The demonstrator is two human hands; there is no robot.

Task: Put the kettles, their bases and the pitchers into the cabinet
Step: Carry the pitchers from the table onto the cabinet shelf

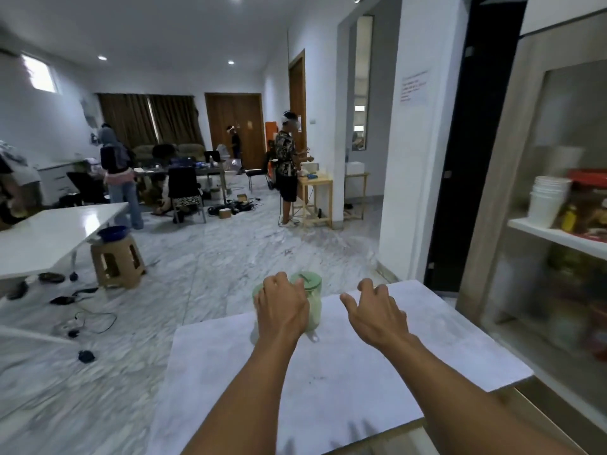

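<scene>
A: Where are the hands?

B: Both are in the lower middle of the frame, arms stretched forward over the white table. The left hand lies on the green pitcher, fingers bent over its top and side. If it really grips it, I cannot tell; the hand hides the contact.

A: And the right one?

B: The right hand is to the right of the pitcher, apart from it. Its fingers are spread and a little curled, and it holds nothing.

A: Where does the pitcher stand?

B: Upright at the far edge of the table, in the middle of the frame. It has a green lid and a pale body. The picture is blurred there.

A: And the cabinet?

B: The cabinet is at the right edge of the frame. On its white shelf a stack of white cups stands, with some coloured things beside it that are too blurred to name.

A: Anything more?

B: At the left, a brown stool with a blue bowl on it.
</scene>
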